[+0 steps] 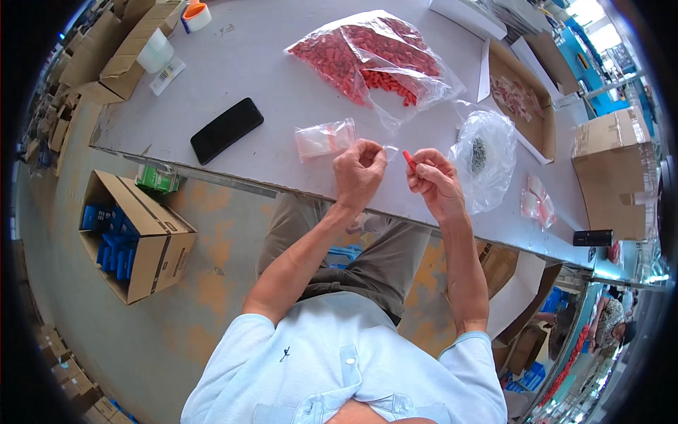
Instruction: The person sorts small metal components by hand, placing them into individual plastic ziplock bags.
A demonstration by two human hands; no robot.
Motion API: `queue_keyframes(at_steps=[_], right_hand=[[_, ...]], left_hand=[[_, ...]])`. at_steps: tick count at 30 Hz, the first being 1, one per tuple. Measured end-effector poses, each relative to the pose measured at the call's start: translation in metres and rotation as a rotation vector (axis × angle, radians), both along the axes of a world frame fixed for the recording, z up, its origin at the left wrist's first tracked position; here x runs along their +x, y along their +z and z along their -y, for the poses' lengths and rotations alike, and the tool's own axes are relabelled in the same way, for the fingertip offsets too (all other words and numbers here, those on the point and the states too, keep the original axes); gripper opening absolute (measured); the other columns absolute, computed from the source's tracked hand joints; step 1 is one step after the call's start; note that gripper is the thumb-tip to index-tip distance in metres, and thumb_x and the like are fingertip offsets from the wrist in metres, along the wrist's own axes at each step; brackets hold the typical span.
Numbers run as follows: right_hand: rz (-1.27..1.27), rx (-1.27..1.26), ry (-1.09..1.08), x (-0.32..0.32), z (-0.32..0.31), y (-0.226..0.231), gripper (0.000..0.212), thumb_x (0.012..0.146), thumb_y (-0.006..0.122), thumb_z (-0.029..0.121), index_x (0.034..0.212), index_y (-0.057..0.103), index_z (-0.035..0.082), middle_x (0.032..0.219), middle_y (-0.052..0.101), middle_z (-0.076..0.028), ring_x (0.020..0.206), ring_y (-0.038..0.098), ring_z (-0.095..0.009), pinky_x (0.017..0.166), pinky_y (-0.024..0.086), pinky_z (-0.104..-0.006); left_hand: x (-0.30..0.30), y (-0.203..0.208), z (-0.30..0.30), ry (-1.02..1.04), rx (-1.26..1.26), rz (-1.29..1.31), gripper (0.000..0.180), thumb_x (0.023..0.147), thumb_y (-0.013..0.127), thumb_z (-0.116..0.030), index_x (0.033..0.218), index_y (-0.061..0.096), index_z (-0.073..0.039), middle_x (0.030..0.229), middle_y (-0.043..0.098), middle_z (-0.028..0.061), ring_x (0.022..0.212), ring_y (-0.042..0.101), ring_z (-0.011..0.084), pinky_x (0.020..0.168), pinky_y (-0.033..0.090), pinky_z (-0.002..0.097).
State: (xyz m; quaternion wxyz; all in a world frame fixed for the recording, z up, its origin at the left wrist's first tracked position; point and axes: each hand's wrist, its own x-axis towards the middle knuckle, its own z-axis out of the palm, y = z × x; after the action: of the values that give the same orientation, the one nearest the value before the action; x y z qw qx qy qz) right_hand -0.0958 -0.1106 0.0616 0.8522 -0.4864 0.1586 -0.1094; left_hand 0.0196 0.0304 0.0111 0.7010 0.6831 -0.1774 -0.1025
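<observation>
Bright red, the small piece (409, 160) in the right hand (436, 180)! Clear plastic (390, 152) at the left hand (360, 173); red pieces (332, 63) in a clear bag (441, 81) beyond both; black phone (227, 131) leftward, pale grey-lilac counter (261, 42) around.

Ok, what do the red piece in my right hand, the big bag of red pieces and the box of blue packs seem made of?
The red piece looks like smooth plastic, evenly coloured, though too small to be sure. The big bag seems thin, glossy plastic film: see-through, creased and glinting. The box looks like matte cardboard: brown, with stiff flat panels.
</observation>
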Motion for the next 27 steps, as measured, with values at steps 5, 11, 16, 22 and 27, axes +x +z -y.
queue_keyframes(at_steps=[5, 11, 16, 22, 27], right_hand=[[-0.017, -0.039, 0.028, 0.001, 0.0, -0.005, 0.018, 0.096, 0.068, 0.007, 0.113, 0.068, 0.001, 0.092, 0.072, -0.01, 0.075, 0.069, -0.014, 0.067, 0.056, -0.0271], [-0.134, -0.283, 0.021, 0.014, -0.006, -0.011, 0.022, 0.096, 0.072, 0.01, 0.114, 0.068, -0.001, 0.091, 0.072, -0.009, 0.074, 0.068, -0.011, 0.064, 0.057, -0.0258], [-0.296, -0.622, -0.112, 0.026, -0.013, -0.01, 0.018, 0.094, 0.073, 0.01, 0.107, 0.068, -0.002, 0.081, 0.072, -0.006, 0.065, 0.066, -0.01, 0.057, 0.055, -0.0252], [-0.281, -1.02, -0.214, 0.03, -0.015, -0.038, 0.013, 0.092, 0.075, 0.008, 0.101, 0.07, 0.001, 0.071, 0.069, -0.002, 0.064, 0.064, -0.008, 0.055, 0.051, -0.025], [-0.282, -0.691, -0.065, 0.017, -0.019, -0.021, 0.011, 0.089, 0.076, 0.006, 0.096, 0.071, 0.0, 0.07, 0.069, -0.005, 0.062, 0.062, -0.007, 0.058, 0.052, -0.027]], left_hand=[[-0.007, 0.002, 0.002, -0.022, 0.028, -0.007, 0.006, 0.092, 0.074, -0.007, 0.092, 0.073, -0.001, 0.076, 0.073, 0.0029, 0.067, 0.068, 0.0071, 0.061, 0.055, 0.025], [-0.012, 0.004, -0.003, -0.014, 0.051, 0.08, 0.007, 0.092, 0.074, -0.007, 0.094, 0.073, 0.0, 0.077, 0.074, 0.0047, 0.068, 0.07, 0.0085, 0.063, 0.057, 0.0256], [-0.012, 0.004, -0.003, -0.069, 0.007, 0.092, 0.006, 0.091, 0.074, -0.003, 0.095, 0.074, 0.0, 0.078, 0.075, 0.0055, 0.07, 0.07, 0.0092, 0.064, 0.057, 0.026], [-0.012, -0.001, -0.005, -0.087, 0.031, 0.249, 0.007, 0.091, 0.072, -0.001, 0.098, 0.074, 0.001, 0.081, 0.075, 0.0068, 0.072, 0.071, 0.0099, 0.066, 0.057, 0.0253], [-0.011, -0.002, -0.008, -0.189, 0.002, 0.178, 0.007, 0.091, 0.072, -0.001, 0.098, 0.074, 0.002, 0.082, 0.075, 0.0069, 0.074, 0.071, 0.0095, 0.068, 0.058, 0.0256]])
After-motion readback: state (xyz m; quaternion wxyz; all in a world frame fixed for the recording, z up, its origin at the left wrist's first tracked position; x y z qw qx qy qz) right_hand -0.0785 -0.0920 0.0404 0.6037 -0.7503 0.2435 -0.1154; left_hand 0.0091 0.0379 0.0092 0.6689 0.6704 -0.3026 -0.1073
